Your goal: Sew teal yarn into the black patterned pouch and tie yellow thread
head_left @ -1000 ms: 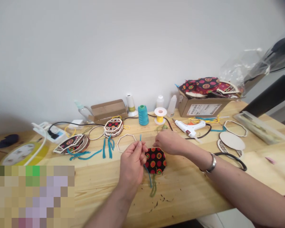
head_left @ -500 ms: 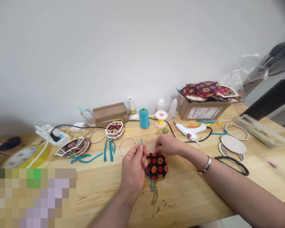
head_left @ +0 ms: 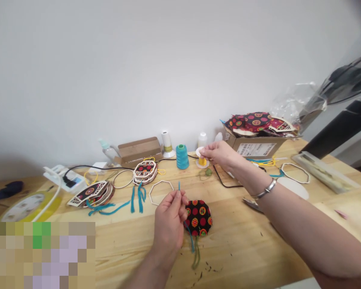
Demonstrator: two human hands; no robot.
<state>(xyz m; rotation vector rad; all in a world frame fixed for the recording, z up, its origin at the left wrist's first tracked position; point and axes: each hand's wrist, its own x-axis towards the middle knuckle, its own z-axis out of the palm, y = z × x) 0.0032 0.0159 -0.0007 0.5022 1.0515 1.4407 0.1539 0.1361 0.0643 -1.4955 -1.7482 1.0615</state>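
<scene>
Two bare hands are working at different depths of the picture, and doing this well is probably asking for a light but firm pinch on the left and a careful, slow touch on the right, so that the narrow, upright spool is not tipping. The left hand [head_left: 168,220], just below the centre of the frame, is gripping a thin teal strand [head_left: 179,185] between thumb and forefinger, its tip pointing upward; its other fingers are curling inward, and its forearm is rising from the bottom edge. Beside it, the round black fabric piece with red and orange flower dots [head_left: 198,218] is lying flat in the lower middle, a green yarn loop [head_left: 196,257] trailing below it. The right hand [head_left: 221,152] is reaching to centre right, its forearm slanting in from the lower right corner, the wrist nearly level, fingertips bunching at the upper rim of a white plastic spool wound with yellow thread [head_left: 202,161]. The view is small there, so I cannot tell whether those fingers are gripping the rim or merely overlapping it.
</scene>
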